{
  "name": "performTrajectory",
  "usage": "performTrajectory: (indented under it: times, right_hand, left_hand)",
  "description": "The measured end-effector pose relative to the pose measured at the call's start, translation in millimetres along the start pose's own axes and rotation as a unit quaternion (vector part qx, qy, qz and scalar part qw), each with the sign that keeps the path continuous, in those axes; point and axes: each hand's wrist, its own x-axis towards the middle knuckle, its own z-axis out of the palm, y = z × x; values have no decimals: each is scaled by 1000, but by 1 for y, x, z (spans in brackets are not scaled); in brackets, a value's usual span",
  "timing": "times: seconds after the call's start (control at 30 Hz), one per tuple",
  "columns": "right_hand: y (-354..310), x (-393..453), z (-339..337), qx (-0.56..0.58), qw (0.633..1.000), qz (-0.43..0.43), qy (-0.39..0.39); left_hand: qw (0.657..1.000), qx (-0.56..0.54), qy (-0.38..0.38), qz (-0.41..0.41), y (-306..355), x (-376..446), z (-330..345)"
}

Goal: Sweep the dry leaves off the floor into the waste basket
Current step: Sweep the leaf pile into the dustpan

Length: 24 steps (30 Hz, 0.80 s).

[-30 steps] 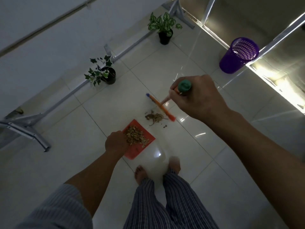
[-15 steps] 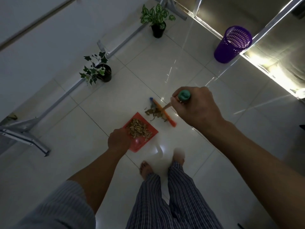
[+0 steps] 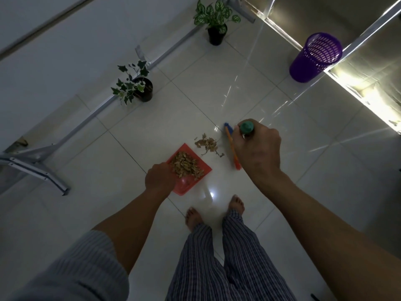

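My left hand [image 3: 160,176] grips the handle of a red dustpan [image 3: 202,169] lying on the white tile floor, with a heap of dry leaves [image 3: 186,165] in it. A small loose pile of dry leaves [image 3: 207,144] lies on the floor just beyond the pan's front edge. My right hand [image 3: 258,148] is closed around the green-capped top of a broom handle [image 3: 246,127]. The orange and blue broom head [image 3: 231,146] rests on the floor to the right of the loose pile. The purple mesh waste basket [image 3: 315,57] stands upright at the far right.
Two potted plants stand along the wall, one at the left [image 3: 135,85] and one at the back [image 3: 216,20]. A metal frame [image 3: 39,168] runs across the floor on the left. A bright lit ledge [image 3: 366,94] borders the right. My bare feet [image 3: 214,211] are just behind the dustpan.
The broom head has swung back to the right, away from the loose leaves. The loose pile lies nearer the dustpan than a second ago. My left hand keeps the pan in place.
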Motion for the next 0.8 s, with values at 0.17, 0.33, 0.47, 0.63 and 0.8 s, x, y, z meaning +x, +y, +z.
performTrajectory:
  times: [0.17, 0.33, 0.47, 0.63, 0.8]
  right_hand:
    - [-8, 10, 7, 46, 999, 7, 10]
    - [-14, 23, 4, 69, 997, 18, 23]
    - [-17, 37, -7, 64, 998, -6, 20]
    - [-13, 60, -32, 9, 995, -74, -66]
    - [-9, 43, -28, -38, 973, -141, -177]
  left_hand:
    - [1000, -2, 4, -5, 2, 1, 0]
    - [1000, -4, 1, -15, 4, 3, -2]
    - [1000, -4, 1, -26, 6, 3, -3]
    - [999, -8, 0, -31, 6, 3, 0]
    - [999, -23, -16, -38, 10, 5, 3]
